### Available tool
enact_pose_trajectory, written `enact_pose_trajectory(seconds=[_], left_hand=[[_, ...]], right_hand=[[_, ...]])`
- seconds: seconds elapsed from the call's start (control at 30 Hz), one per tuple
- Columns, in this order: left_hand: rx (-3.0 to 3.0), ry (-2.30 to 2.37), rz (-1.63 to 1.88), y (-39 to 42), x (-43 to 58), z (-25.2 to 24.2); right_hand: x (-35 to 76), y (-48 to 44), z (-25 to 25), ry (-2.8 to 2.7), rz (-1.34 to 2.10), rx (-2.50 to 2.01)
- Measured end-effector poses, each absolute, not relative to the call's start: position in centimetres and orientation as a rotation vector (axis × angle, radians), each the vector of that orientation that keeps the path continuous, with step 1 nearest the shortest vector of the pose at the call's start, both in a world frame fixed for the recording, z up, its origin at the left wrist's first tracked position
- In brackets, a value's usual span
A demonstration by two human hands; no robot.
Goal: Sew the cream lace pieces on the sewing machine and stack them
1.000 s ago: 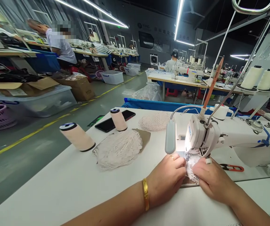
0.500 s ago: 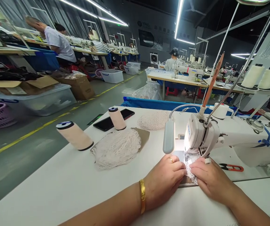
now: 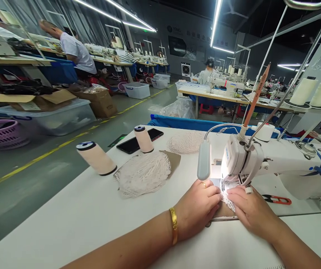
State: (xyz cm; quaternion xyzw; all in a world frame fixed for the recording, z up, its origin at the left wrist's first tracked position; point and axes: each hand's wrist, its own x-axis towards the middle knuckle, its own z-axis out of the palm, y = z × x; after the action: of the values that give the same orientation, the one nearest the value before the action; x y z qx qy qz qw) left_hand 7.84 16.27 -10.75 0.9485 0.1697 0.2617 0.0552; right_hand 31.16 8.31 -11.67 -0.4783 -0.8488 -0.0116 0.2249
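A small piece of white lace point(image 3: 227, 201) lies under the needle area of the white sewing machine point(image 3: 230, 157), lit by its lamp. My left hand point(image 3: 199, 203), with a ring and a gold bangle, presses its closed fingertips on the lace's left edge. From the right, my right hand point(image 3: 251, 207) pinches the lace's other side, close to the presser foot. The hands' fingertips are a small gap apart. Part of the lace is hidden beneath the fingers and machine head. Red-handled thread snips point(image 3: 278, 199) lie beyond my right hand.
To the left are a lace bundle point(image 3: 143, 175) on brown card, another lace bundle point(image 3: 187, 142), two thread cones point(image 3: 97, 158) and a black phone point(image 3: 127, 145). A grey lamp point(image 3: 203, 160) hangs beside the machine head. Co-workers sit at other machines behind.
The lace has moved slightly away from me under the machine, and less of it shows in front. Both hands stay on it. The view has shifted slightly left.
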Motion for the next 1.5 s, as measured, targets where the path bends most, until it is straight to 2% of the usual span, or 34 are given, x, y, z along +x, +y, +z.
enact_pose_trajectory(seconds=[0.17, 0.33, 0.67, 1.03, 1.5], left_hand=[[2.837, 0.525, 0.768, 16.8, 7.9, -11.0], [2.793, 0.576, 0.720, 17.1, 8.2, -11.2], [2.662, 0.651, 0.832, 17.4, 9.0, -11.3], [2.684, 0.695, 0.869, 17.2, 9.7, -11.8], [2.898, 0.703, 0.939, 17.2, 10.1, -12.0]], right_hand=[[31.0, 8.2, -11.6, -2.337, 0.018, -1.416], [30.8, 8.8, -12.2, -2.309, -0.097, -1.400], [29.9, 9.0, -12.7, -2.012, -0.058, -1.437], [29.9, 9.0, -12.5, -2.053, -0.009, -1.405], [29.5, 8.8, -12.3, -2.170, -0.201, -1.229]])
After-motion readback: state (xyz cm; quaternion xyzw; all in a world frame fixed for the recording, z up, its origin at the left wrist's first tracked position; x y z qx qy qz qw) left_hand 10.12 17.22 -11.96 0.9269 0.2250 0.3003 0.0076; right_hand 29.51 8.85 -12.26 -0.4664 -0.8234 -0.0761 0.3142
